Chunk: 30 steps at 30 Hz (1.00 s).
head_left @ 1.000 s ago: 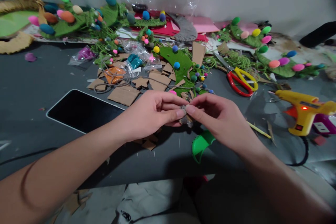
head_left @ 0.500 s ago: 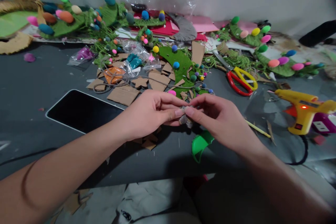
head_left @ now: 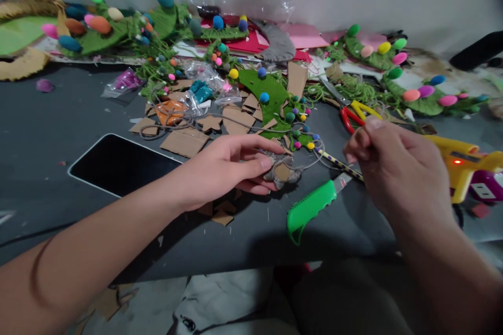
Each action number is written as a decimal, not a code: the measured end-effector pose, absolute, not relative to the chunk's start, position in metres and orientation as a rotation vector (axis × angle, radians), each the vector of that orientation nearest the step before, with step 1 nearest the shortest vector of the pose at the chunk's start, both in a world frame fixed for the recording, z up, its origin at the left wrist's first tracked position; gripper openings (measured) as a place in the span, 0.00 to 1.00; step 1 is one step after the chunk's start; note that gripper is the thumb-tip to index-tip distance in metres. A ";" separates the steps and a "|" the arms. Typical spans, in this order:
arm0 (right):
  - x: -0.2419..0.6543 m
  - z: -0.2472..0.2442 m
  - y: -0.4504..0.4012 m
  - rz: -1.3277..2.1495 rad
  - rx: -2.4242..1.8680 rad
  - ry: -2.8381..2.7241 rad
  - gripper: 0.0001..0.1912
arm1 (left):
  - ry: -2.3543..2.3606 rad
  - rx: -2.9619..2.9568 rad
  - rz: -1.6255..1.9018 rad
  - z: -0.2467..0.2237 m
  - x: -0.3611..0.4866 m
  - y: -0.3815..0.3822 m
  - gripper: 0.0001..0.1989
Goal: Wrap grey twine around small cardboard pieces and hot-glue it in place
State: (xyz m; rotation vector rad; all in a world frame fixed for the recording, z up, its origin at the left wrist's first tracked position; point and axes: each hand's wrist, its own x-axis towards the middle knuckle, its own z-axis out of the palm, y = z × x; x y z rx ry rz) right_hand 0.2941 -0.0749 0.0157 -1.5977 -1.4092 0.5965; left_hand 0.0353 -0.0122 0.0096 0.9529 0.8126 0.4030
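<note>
Between its thumb and fingers, my left hand holds a small cardboard piece wrapped in grey yarn, its bare brown middle showing. A loose grey strand curls away from its right side. My right hand is raised to the right, fingers curled and thumb pressed on them; what it pinches, if anything, is too small to make out. A green utility knife lies between the hands, blade out. Just beyond it is a dotted pencil. Red and yellow scissors lie partly behind my right hand.
A yellow glue gun with a lit red light stands at the right. A phone lies at the left. Cardboard scraps, bagged coloured material and green crescents with coloured balls cover the middle and back of the table.
My right hand has left the wrapped piece and moved right, uncovering the knife and pencil and covering part of the scissors and glue gun. My left hand keeps its hold.
</note>
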 end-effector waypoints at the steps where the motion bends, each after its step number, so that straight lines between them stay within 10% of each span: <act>1: 0.295 0.017 -0.075 0.603 -1.604 -1.342 0.22 | 0.801 0.940 0.386 0.010 0.035 -0.012 0.10; 30: 0.238 0.020 -0.071 0.573 -1.321 -1.848 0.03 | 0.678 0.900 0.343 0.010 0.035 -0.014 0.09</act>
